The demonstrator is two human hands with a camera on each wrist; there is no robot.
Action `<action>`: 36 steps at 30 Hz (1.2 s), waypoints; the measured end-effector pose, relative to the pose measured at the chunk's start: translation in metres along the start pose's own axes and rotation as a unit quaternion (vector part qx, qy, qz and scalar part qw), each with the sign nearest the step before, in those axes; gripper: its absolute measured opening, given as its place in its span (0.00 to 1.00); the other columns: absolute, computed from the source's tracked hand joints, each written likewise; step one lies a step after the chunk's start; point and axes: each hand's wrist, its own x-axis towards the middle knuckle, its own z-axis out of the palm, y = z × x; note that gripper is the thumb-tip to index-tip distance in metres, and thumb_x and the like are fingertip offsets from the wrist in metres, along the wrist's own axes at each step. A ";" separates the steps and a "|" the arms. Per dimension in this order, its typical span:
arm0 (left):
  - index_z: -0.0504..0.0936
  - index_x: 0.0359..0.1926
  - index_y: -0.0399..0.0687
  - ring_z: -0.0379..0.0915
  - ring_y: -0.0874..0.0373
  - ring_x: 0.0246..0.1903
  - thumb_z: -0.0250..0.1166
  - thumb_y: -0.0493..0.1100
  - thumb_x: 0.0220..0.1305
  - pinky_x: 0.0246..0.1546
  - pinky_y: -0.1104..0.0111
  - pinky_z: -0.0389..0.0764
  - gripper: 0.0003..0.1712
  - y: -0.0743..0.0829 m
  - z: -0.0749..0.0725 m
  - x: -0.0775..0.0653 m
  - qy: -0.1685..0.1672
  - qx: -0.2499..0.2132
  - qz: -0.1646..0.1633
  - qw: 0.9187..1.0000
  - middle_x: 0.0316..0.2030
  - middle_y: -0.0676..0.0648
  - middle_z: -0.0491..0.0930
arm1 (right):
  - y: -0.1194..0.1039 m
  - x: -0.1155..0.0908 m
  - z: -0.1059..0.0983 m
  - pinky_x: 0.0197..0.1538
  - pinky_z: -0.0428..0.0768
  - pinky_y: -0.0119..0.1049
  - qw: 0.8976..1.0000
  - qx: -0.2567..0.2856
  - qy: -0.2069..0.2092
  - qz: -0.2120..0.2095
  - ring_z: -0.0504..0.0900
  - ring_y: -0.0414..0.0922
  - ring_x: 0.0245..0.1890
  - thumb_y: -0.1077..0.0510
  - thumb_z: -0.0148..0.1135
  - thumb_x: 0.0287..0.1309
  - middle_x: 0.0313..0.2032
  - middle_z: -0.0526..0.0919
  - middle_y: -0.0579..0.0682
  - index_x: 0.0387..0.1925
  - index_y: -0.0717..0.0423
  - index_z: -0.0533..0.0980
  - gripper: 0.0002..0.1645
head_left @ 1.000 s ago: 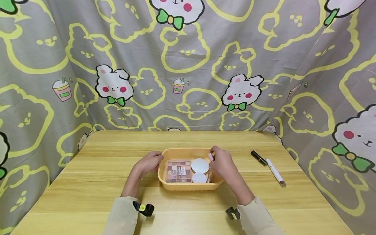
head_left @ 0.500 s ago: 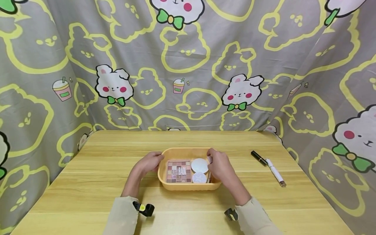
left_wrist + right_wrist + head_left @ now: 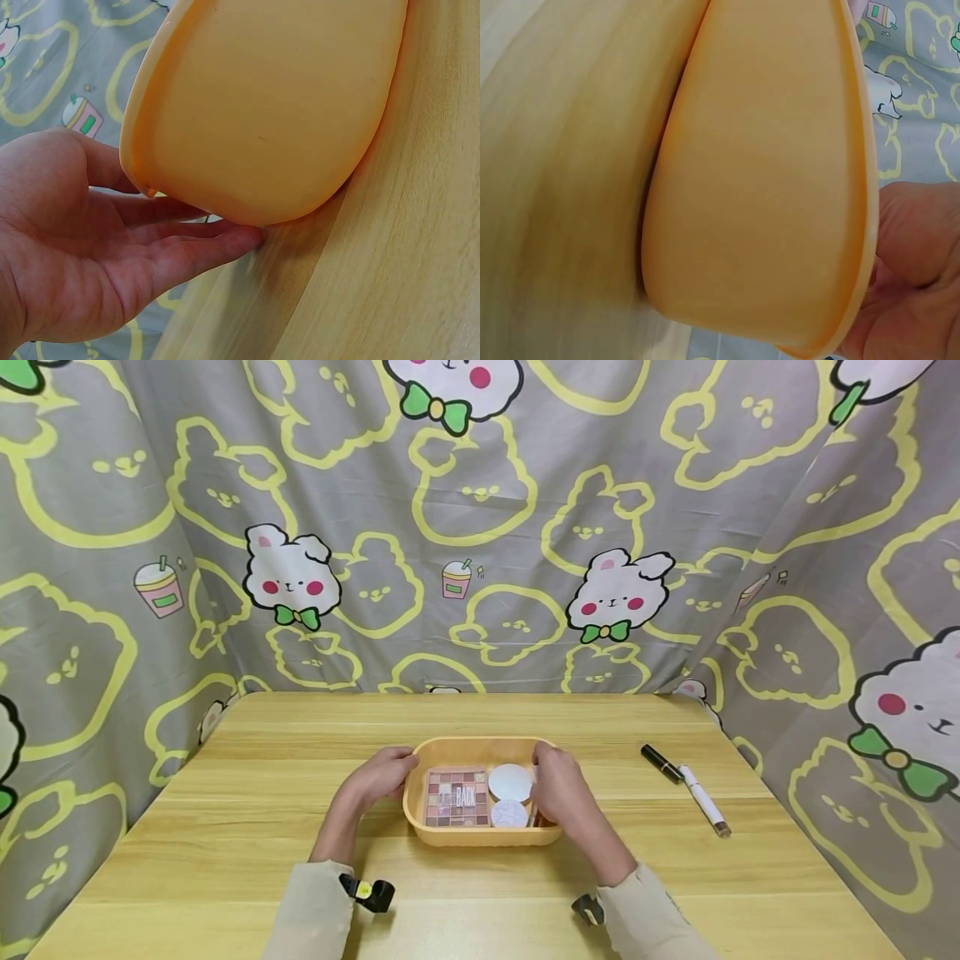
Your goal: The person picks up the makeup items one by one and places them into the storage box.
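Note:
A yellow-orange plastic basket (image 3: pixel 483 837) sits on the wooden table. Inside it lie an eyeshadow palette (image 3: pixel 456 797) and two round white compacts, the larger one (image 3: pixel 511 782) behind the smaller one (image 3: pixel 509 814). A slim tube (image 3: pixel 533 816) shows beside the smaller compact. My left hand (image 3: pixel 382 774) grips the basket's left end, the fingers along its outer wall in the left wrist view. My right hand (image 3: pixel 558 785) reaches over the right rim with curled fingers, pinching a small pale pink tube that they mostly hide. In the right wrist view, the basket wall covers those fingertips.
Right of the basket, a black tube (image 3: pixel 662 763) and a white pen-like tube (image 3: pixel 703 802) lie nearly end to end on the table (image 3: pixel 300 727). A grey patterned curtain (image 3: pixel 480 527) hangs behind the table and at both sides.
My right hand has lowered slightly into the basket with the small pale pink tube, which is now mostly hidden. The left hand and the basket have stayed in place.

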 end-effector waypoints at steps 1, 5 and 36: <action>0.67 0.71 0.30 0.79 0.54 0.46 0.44 0.44 0.79 0.45 0.65 0.83 0.28 0.000 0.000 0.000 -0.002 0.000 0.002 1.000 0.52 0.37 0.80 | 0.000 0.000 0.000 0.35 0.82 0.44 1.000 0.000 0.002 -0.001 0.81 0.53 0.33 0.78 0.59 0.47 0.34 0.83 0.60 0.40 0.68 0.77 0.15; 0.67 0.70 0.29 0.79 0.54 0.46 0.44 0.44 0.79 0.44 0.65 0.83 0.28 0.001 0.001 0.000 -0.005 0.001 0.004 1.000 0.51 0.37 0.80 | 0.001 -0.001 0.003 0.37 0.82 0.46 1.000 -0.006 0.010 -0.002 0.81 0.55 0.34 0.79 0.60 0.44 0.34 0.81 0.61 0.39 0.70 0.76 0.16; 0.65 0.71 0.28 0.79 0.48 0.54 0.44 0.44 0.79 0.52 0.58 0.83 0.29 0.002 0.001 -0.003 -0.005 0.002 0.005 1.000 0.58 0.33 0.78 | 0.003 -0.003 0.012 0.29 0.82 0.40 0.998 -0.052 0.019 -0.004 0.82 0.51 0.32 0.80 0.65 0.44 0.32 0.80 0.58 0.32 0.67 0.78 0.13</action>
